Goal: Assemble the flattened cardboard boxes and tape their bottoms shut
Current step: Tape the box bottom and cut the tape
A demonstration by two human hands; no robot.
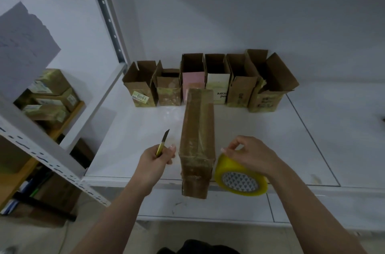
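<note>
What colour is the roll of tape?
The tape roll is yellow, seen in the head view under the right hand.

**Bare forearms, dark garment below**

Both forearms are bare from the bottom edge of the view up to the wrists; no sleeve, watch, bracelet or ring shows on either. The left hand (155, 159) has a pale, longish thumbnail; the right hand (253, 155) shows a similar light nail at a fingertip; a dark, blurred piece of clothing sits at the bottom centre, between the arms.
</note>
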